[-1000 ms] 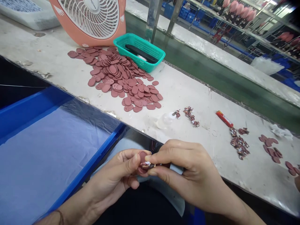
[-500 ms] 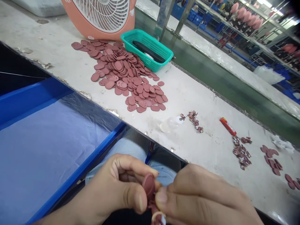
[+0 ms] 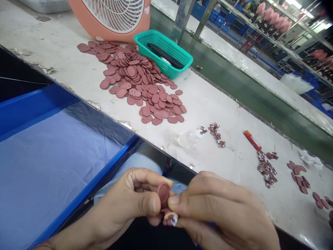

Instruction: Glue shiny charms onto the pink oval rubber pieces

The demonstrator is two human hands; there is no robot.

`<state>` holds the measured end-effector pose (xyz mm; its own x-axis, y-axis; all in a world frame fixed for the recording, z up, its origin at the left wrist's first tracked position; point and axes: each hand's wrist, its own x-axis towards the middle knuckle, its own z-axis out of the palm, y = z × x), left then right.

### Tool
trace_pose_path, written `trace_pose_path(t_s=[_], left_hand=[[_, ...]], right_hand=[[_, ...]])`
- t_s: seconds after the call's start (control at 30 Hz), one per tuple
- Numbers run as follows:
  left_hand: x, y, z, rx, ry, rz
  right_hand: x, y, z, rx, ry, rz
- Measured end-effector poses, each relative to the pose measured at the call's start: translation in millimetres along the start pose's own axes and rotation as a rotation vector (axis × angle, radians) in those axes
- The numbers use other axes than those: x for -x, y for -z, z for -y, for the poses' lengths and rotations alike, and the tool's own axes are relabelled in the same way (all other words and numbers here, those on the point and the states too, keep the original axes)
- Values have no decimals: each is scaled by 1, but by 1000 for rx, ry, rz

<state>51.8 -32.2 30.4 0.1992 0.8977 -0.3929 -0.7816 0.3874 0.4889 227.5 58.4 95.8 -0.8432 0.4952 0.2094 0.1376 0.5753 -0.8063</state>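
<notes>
In front of my lap, my left hand (image 3: 130, 199) pinches a maroon oval disc (image 3: 163, 195) between thumb and fingers, its flat face tilted up toward me. My right hand (image 3: 218, 205) is closed against the disc's lower right edge. A small maroon figure-like piece (image 3: 170, 218) with peach and white patches sits just under the disc, at my right fingertips. It seems to touch the disc, but the fingers hide where they meet. On the table lies a large pile of similar oval discs (image 3: 132, 73).
Behind the pile stand an orange fan (image 3: 85, 24) and a green basket (image 3: 145, 36) holding a black object. A clear bottle (image 3: 188, 138), small figure pieces (image 3: 266, 170), a red box (image 3: 252, 140) and more discs (image 3: 299, 177) lie rightward. A blue bin (image 3: 59, 159) is at left.
Both hands have risen slightly with the disc. The small piece has come up nearer the disc and shows more fully. A small item shows farther along the green surface behind the basket.
</notes>
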Motion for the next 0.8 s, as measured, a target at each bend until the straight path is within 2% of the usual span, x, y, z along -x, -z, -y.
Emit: trace_pose_path(t_s=[0.1, 0.33, 0.5, 0.67, 0.8], left_hand=[[-2, 2, 1, -34, 8, -39], [-6, 7, 6, -10, 43, -133], [-8, 9, 5, 17, 34, -14], [-9, 10, 4, 47, 57, -7], [-12, 10, 5, 42, 82, 5]], right_hand=[[-9, -2, -3, -48, 66, -45], [-14, -8, -9, -52, 79, -79], [-12, -9, -9, -68, 95, -107], [-7, -3, -13, -57, 36, -116], [-6, -6, -20, -71, 58, -100]])
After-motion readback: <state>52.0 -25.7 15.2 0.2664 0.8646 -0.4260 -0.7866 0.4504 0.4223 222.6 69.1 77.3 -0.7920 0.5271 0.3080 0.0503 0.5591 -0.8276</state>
